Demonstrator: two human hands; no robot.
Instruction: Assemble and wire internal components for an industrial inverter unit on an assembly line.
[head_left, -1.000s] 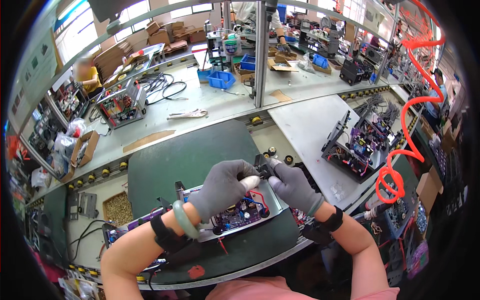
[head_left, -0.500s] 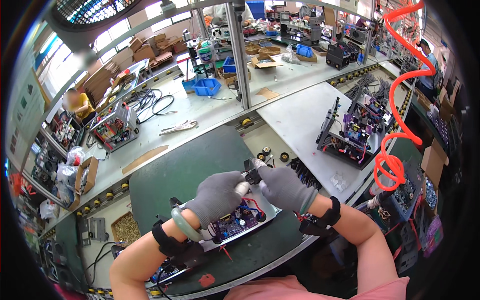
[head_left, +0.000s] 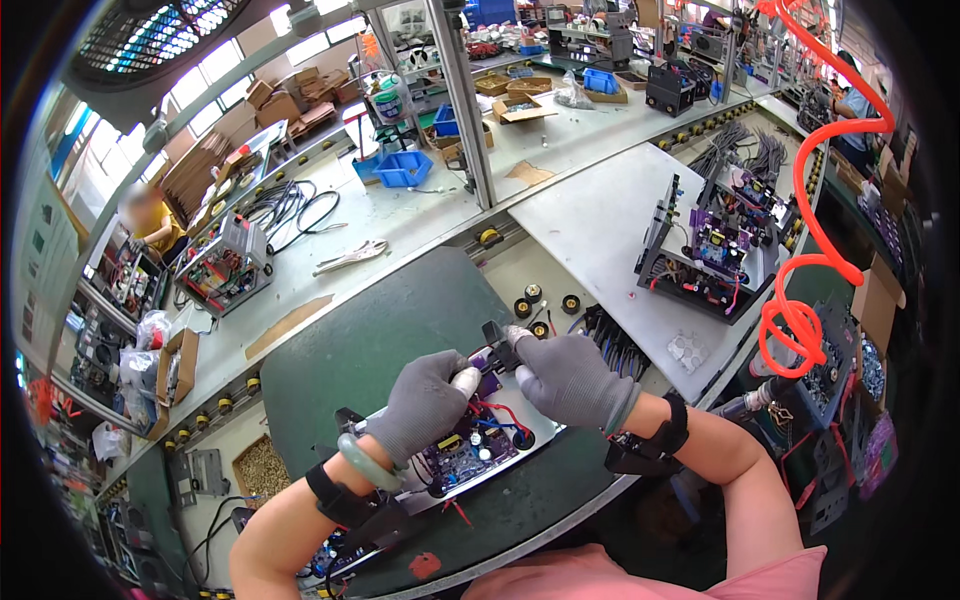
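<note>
Both my hands wear grey gloves with pale fingertips. A small black part [head_left: 496, 344], its exact kind unclear, is held between them above the far end of a purple circuit board [head_left: 462, 458]. My right hand [head_left: 580, 382] pinches it from the right, thumb and forefinger closed. From the left, my left hand [head_left: 424, 402] grips its near side with curled fingers, partly hidden behind the glove. The board lies on a pale metal plate, with red and blue wires [head_left: 500, 412] looping up at its right end. A green mat [head_left: 350, 350] lies underneath.
Black round knobs [head_left: 571, 304] and a bundle of dark cables [head_left: 612, 345] lie beyond my right hand. An open-framed unit with boards [head_left: 715, 245] stands on the white panel at right. A red coiled hose [head_left: 800, 335] hangs nearby. Pliers [head_left: 350, 258] lie at far left.
The view has shifted slightly. Both hands remain at the black part, which now stands more tilted and shows more clearly between them. My left fingers have turned a little, uncovering more of the board.
</note>
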